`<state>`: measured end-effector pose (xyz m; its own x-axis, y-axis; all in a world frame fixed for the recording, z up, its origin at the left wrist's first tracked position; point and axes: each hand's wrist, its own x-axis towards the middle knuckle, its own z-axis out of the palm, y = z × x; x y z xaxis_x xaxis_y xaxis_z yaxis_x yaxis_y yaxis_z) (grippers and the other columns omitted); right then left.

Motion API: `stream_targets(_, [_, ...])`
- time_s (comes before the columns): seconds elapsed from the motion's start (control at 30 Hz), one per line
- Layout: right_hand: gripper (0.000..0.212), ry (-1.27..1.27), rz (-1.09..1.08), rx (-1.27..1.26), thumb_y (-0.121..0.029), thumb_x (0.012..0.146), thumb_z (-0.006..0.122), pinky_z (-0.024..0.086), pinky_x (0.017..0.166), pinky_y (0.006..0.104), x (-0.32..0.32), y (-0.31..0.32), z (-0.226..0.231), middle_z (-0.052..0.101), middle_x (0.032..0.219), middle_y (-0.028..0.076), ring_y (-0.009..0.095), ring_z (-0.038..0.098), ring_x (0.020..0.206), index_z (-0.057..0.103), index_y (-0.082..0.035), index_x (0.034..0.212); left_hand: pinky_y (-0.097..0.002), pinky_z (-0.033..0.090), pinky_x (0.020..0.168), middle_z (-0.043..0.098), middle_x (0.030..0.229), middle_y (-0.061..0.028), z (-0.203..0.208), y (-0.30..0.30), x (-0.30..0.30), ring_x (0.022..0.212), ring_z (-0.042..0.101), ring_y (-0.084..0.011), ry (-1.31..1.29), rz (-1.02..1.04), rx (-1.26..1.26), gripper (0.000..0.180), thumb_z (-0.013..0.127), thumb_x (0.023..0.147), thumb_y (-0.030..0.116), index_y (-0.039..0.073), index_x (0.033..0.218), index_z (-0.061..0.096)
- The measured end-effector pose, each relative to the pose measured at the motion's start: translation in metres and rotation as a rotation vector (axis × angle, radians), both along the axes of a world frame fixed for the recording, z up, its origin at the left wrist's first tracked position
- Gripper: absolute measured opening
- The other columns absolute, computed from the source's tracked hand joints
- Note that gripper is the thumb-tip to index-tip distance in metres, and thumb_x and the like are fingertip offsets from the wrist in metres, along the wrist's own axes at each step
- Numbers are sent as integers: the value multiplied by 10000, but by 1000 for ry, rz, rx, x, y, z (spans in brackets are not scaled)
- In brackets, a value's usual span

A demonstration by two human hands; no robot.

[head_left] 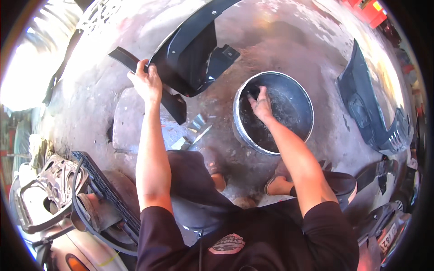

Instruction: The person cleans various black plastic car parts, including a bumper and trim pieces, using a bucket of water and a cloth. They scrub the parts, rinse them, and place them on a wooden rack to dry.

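My left hand is closed on the edge of a black car fender, holding it tilted above the floor. The fender is a curved panel with a wheel-arch shape and small bolt holes; its far end runs out of view at the top. To the right stands a round grey tub with a pale rim and dark water in it. Inside the tub, near its left wall, my right hand has its fingers bent around something dark. What that is, I cannot make out.
At the right a dark bumper lies on the stained concrete floor. Car parts, among them a black grille, are piled at the left. Near my feet lie small scraps and a thin strip. Something red stands at the far right.
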<state>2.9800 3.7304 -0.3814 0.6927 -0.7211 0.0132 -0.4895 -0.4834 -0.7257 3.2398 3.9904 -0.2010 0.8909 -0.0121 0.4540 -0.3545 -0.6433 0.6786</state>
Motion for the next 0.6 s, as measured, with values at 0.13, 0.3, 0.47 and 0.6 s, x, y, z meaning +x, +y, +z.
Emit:
stream_targets(0.13, [500, -314, -124, 522, -205, 864, 775, 498, 883, 405, -53, -51, 34, 642, 1115, 120, 271, 627, 1040, 510, -104, 1277, -491, 473, 926, 519, 1074, -295, 0, -14, 1, 998, 596, -440, -85, -61, 38, 340, 675, 889, 284, 150, 1200, 693])
stream_targets(0.3, [477, -736, -187, 938, -358, 898, 780, 524, 792, 381, -120, -62, 114, 565, 1250, 47, 240, 611, 1023, 541, -211, 1285, -470, 508, 905, 499, 1162, -259, 5, -14, 1, 967, 634, -414, -79, -20, 40, 269, 677, 870, 239, 173, 1129, 710])
stream_targets(0.47, [600, -1071, -251, 977, -545, 974, 589, 466, 1028, 576, -166, -77, 154, 539, 1337, 199, 388, 560, 1227, 458, -149, 1406, -469, 512, 897, 499, 1156, -237, -4, -15, 3, 957, 637, -401, -193, -14, 82, 254, 678, 865, 220, 200, 1114, 720])
stream_targets(0.6, [618, -1322, -277, 1104, -523, 944, 634, 315, 1134, 694, -189, -86, 160, 525, 1380, 251, 438, 438, 1360, 519, -47, 1322, -466, 513, 890, 493, 1158, -239, -12, -11, 3, 949, 632, -396, -164, 21, 74, 234, 678, 869, 214, 203, 1098, 726])
